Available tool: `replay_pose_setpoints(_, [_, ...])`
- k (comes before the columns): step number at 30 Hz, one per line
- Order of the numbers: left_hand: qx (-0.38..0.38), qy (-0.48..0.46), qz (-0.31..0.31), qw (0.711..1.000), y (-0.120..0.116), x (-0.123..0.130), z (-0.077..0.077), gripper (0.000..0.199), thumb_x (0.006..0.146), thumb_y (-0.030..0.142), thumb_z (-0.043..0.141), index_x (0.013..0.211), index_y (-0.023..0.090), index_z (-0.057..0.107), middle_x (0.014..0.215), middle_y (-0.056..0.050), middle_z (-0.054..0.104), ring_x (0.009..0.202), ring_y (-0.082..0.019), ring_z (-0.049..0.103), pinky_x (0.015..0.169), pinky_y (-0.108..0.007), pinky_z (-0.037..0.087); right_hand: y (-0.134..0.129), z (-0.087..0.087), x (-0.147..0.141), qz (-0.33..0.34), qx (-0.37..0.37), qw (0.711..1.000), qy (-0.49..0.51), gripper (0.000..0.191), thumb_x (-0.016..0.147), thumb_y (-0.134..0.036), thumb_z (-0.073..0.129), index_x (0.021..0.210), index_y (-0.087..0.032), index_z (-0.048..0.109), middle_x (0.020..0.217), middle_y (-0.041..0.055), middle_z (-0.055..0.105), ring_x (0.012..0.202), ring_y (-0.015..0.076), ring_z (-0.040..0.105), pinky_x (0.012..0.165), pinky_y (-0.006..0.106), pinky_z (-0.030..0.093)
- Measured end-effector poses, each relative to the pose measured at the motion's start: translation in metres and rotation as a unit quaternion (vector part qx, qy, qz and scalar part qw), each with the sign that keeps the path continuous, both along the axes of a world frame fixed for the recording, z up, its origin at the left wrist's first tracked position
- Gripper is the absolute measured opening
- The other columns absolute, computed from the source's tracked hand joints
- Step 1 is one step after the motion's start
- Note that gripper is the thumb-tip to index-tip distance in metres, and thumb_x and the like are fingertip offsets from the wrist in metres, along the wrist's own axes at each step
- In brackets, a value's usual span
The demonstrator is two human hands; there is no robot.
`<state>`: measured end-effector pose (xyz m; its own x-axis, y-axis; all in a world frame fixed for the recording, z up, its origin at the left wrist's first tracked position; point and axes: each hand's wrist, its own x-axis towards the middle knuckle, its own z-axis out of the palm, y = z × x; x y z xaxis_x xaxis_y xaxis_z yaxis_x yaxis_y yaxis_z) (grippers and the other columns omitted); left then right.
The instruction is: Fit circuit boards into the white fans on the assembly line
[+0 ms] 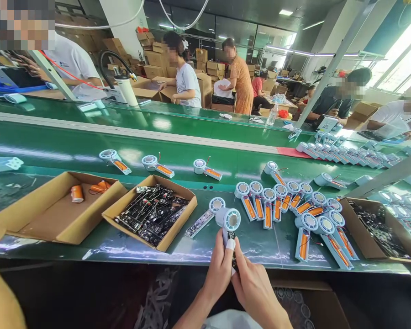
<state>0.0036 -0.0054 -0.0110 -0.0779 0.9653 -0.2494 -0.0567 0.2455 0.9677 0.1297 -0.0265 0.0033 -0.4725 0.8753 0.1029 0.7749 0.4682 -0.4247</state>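
Near the front edge of the bench, both my hands are closed around the handle of a light-blue handheld fan (228,219), its round head pointing up and away from me. My left hand (216,267) wraps the handle's left side. On the other side, my right hand (251,276) presses its fingers against the handle, where part of a black circuit board (231,236) shows. White wrapping covers a fingertip between the hands. Just behind lies another fan (205,217) with a board in its handle. My fingers hide most of the held handle.
A carton of black circuit boards (150,214) and a carton with orange batteries (68,214) stand left. Several fans with orange batteries (269,208) lie right, beside a carton of small dark parts (376,228). Further fans sit on the green conveyor (178,141). Co-workers are beyond; an arm (0,283) shows left.
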Motion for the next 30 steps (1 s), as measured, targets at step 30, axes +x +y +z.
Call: replay_pose_setpoints(30, [0.098,0.286,-0.111,0.947,0.015,-0.03,0.015,0.036,0.099,0.034,0.037,0.109,0.019,0.068,0.087,-0.009,0.074,0.086,-0.027,0.071,0.079,-0.038,0.055,0.004,-0.023,0.009,-0.13,-0.33,0.802,0.48,0.078,0.096,-0.055,0.053,0.159,-0.019,0.024,0.068,-0.0022,0.06,0.053,0.0134,0.057,0.052,0.026,0.05])
